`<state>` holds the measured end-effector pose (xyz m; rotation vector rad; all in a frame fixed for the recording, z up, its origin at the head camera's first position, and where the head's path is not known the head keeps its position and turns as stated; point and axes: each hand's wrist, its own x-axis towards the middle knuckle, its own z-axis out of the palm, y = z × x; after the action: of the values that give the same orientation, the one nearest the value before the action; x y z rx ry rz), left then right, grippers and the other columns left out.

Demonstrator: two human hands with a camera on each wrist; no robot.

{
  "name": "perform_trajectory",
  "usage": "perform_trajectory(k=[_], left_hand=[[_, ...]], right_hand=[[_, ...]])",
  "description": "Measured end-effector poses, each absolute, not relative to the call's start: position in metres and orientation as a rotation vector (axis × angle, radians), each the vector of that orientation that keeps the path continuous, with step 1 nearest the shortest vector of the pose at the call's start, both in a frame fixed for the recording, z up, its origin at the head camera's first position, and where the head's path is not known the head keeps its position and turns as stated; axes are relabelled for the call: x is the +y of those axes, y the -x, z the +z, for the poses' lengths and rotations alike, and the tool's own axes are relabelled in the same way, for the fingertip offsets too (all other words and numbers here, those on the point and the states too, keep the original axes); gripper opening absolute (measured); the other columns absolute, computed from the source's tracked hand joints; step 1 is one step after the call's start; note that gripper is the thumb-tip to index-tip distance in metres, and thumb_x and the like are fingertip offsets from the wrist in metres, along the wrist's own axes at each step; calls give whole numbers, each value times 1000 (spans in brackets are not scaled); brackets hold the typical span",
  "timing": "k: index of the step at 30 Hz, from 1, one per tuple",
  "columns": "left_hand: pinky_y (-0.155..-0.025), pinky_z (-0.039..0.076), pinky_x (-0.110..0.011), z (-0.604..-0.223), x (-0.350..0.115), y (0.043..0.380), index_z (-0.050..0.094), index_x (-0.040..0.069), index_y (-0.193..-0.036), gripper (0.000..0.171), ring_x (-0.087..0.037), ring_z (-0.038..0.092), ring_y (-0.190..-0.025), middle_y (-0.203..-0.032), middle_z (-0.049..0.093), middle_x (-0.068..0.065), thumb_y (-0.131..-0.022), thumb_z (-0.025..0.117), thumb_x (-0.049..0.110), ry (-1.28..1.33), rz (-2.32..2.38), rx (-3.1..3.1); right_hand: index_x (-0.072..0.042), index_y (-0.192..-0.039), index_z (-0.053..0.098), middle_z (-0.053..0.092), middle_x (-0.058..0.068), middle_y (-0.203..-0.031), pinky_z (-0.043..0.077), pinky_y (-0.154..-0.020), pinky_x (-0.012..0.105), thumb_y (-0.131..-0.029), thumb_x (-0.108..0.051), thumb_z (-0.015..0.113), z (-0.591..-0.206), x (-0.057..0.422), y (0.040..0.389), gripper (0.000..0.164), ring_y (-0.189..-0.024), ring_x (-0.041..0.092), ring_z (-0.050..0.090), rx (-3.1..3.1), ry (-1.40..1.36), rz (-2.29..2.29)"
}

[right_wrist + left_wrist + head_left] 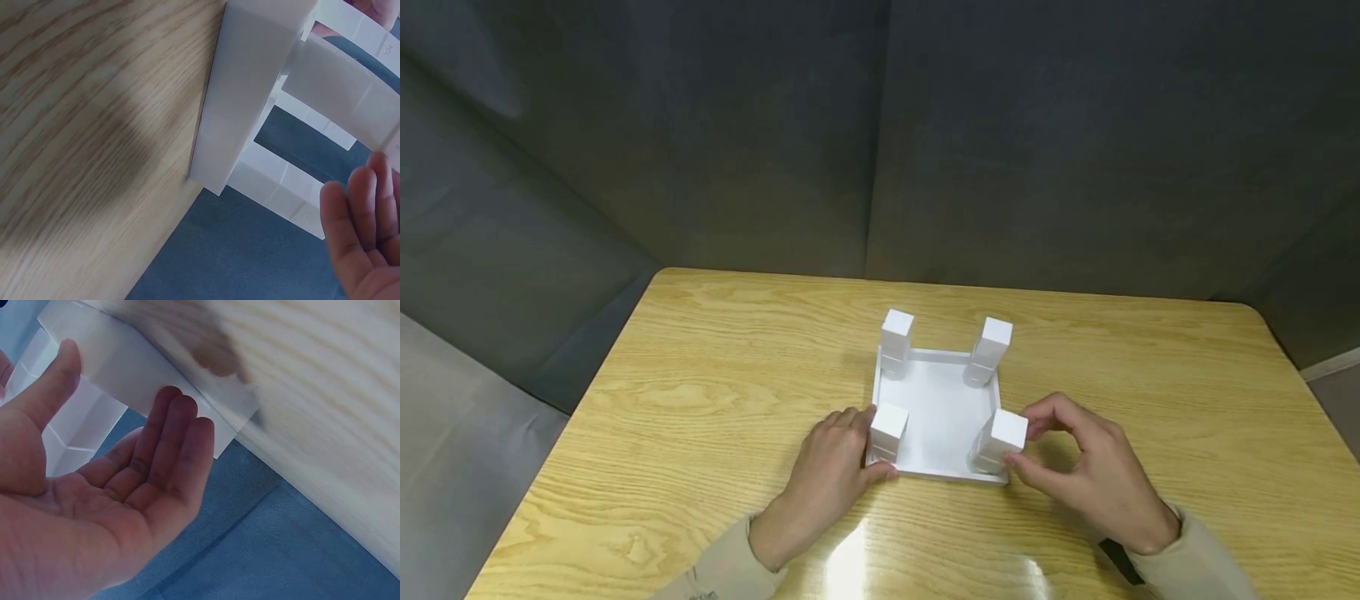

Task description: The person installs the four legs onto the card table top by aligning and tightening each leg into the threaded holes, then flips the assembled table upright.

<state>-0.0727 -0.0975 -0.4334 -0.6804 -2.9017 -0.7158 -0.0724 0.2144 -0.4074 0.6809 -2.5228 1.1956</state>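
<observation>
A shallow white square base with a raised rim lies on the table, one block-like white leg standing at each corner. My left hand grips the near left corner, thumb along the front edge and fingers at the left side, around the near left leg. In the left wrist view its fingertips meet the base's side wall. My right hand pinches the top of the near right leg between thumb and forefinger. That leg leans slightly outward. The right wrist view shows the other fingers extended beside it.
The far left leg and far right leg stand at the back corners of the base. Beneath is a wood-grain table with rounded corners. Dark sheeting rises behind its far edge.
</observation>
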Motion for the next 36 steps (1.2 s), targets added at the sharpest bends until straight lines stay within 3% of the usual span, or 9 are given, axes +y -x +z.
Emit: perform_trajectory(k=[9, 20, 27, 36], left_hand=[[-98, 61, -54, -434, -98, 73, 64, -23, -129, 83, -38, 76, -101, -111, 75, -30, -73, 98, 27, 682, -703, -2886], [-99, 61, -54, -434, -97, 73, 63, -23, -130, 82, -38, 75, -102, -112, 75, -29, -74, 98, 27, 674, -722, -2903], [-100, 60, -55, -433, -97, 74, 63, -23, -131, 83, -39, 75, -102, -112, 74, -29, -74, 98, 27, 663, -723, -2912], [-100, 60, -55, -433, -97, 73, 63, -23, -131, 83, -39, 75, -103, -113, 74, -29, -75, 98, 27, 662, -715, -2920]], right_hand=[[-18, -109, 72, 75, -11, -104, 50, -92, 10, -71, -4, 102, -408, 212, 70, 50, -92, 9, 72, -2559, -632, 1205], [-12, -137, 75, 77, -6, -109, 52, -90, 13, -66, 3, 101, -410, 213, 73, 77, -84, 14, 72, -2483, -776, 1219], [-11, -131, 76, 76, -11, -105, 52, -88, 13, -68, 2, 101, -409, 213, 73, 68, -83, 14, 72, -2519, -752, 1197], [-9, -128, 76, 77, -7, -103, 52, -91, 11, -75, 12, 93, -409, 212, 71, 60, -90, 8, 71, -2507, -739, 1247]])
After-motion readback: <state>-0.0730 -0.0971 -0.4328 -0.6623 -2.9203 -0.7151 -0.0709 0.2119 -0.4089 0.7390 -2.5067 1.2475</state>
